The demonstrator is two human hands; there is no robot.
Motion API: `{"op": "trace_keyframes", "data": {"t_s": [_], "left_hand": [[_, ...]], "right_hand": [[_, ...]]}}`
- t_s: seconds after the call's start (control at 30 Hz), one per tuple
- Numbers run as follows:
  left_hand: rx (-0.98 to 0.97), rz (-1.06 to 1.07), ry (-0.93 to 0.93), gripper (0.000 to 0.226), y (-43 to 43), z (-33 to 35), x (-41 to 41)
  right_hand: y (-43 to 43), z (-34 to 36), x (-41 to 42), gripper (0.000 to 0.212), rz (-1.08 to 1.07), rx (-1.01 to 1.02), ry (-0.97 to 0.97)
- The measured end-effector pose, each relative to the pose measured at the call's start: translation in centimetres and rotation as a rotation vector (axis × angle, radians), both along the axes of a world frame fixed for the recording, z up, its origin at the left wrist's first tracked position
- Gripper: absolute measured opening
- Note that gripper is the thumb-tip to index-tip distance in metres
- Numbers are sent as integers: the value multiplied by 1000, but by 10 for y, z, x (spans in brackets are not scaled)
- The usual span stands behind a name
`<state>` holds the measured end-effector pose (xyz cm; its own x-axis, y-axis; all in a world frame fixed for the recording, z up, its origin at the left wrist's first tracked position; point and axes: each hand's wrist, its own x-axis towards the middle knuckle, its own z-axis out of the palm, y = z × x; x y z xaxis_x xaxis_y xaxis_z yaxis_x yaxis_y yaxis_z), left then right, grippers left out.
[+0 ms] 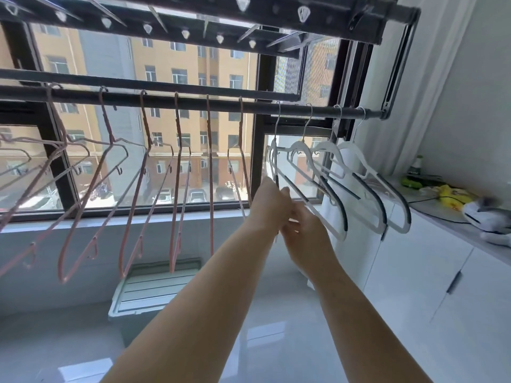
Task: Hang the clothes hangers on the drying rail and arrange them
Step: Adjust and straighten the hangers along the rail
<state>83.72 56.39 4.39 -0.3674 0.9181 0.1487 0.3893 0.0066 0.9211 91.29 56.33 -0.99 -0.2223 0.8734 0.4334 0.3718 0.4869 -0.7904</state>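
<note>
Arranging is under way. Pink hangers (pixel 210 161) fill the left stretch of the rail (pixel 193 102), and four white hangers (pixel 356 155) hang at its right end. The left hand (pixel 269 205) and right hand (pixel 304 234) both grasp the lower bar of the leftmost white hanger (pixel 326 221), which is hooked on the rail. Next, I judge, it needs squaring up and even spacing.

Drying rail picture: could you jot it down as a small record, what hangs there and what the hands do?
Rail: dark drying rail across the window
Pink hangers: at least six, left part
White hangers: four, right part
Left hand: grips leftmost white hanger
Right hand: grips the same hanger, lower
Below: pale lidded box on floor
</note>
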Motion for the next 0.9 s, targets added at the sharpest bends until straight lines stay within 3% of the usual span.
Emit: {"op": "trace_keyframes", "data": {"t_s": [0.27, 0.4, 0.9], "left_hand": [[37, 21, -56, 29, 10, -6, -4], [61, 18, -53, 17, 11, -9, -8], [104, 5, -73, 12, 5, -13, -4]], "right_hand": [[15, -8, 0, 12, -62, 107, -116], [15, -9, -2, 15, -48, 117, -115], [11, -14, 0, 26, -32, 127, -112]]}}
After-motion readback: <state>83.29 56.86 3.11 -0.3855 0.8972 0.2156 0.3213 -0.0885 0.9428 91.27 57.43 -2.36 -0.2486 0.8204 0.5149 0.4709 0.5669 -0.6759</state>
